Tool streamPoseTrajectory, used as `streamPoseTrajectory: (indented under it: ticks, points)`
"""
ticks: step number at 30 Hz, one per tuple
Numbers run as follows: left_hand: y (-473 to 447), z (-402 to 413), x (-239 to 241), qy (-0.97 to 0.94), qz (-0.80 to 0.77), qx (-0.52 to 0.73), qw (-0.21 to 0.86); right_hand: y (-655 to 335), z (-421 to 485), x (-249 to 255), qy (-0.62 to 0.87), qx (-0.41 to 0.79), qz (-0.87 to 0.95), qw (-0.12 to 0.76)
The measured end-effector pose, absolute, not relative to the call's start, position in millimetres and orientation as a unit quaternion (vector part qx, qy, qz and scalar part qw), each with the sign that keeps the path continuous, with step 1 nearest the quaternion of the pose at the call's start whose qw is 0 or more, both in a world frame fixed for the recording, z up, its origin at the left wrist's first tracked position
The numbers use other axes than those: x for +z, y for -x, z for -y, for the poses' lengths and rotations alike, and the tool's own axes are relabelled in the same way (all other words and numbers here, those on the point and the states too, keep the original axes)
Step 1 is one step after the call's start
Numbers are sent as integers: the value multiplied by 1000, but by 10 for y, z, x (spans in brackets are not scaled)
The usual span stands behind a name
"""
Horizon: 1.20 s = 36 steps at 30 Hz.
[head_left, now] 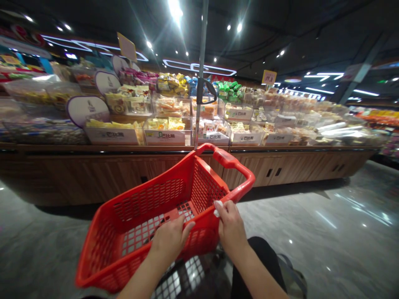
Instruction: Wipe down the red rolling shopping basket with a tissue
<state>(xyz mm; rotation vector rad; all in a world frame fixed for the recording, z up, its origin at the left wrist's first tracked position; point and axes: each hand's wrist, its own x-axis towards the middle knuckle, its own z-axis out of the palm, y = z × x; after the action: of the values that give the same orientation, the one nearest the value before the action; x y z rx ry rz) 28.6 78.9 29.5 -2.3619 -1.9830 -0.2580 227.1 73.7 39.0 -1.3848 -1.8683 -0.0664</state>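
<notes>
A red plastic shopping cart (102, 245) with perforated walls stands before me, its basket holding nothing that I can see. My left hand (171, 236) lies over the cart's near rim, thumb pointing right along it and the other fingers curled down on the inner side, mostly hidden. Close to the corner below the handle (232, 160), my right hand (231, 226) is closed in a pinch. A small crumpled white tissue (218, 208) sticks out between its thumb and fingers, right at the cart's rim.
Behind the cart runs a wooden display counter (109, 174) with clear bins of packaged food (170, 124). A metal pole (202, 50) with a black clip rises by the cart handle. Grey shiny floor (343, 241) extends to the right. A bag (293, 274) is at my right leg.
</notes>
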Motion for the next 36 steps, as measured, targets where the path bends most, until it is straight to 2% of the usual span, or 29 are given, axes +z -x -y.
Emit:
streamPoseTrajectory:
  ticks: [9,15,21,27,33,36]
  points:
    - [-369,-835,126,747,653,-115,58,-2669,-911,559,600,-71,680,416]
    - [-306,-817,64,745,650,-122,86,-2535,-755,534,557,-25,747,363]
    - [-260,-777,45,747,644,-132,95,-2706,-791,613,599,-50,694,395]
    - [-200,-760,31,750,640,-138,91,-2637,-699,608,566,-38,736,371]
    - [-65,-777,-4,759,633,-132,78,-2884,-795,658,578,-107,681,437]
    - [-16,-787,1,763,629,-128,72,-2793,-765,648,577,-104,699,409]
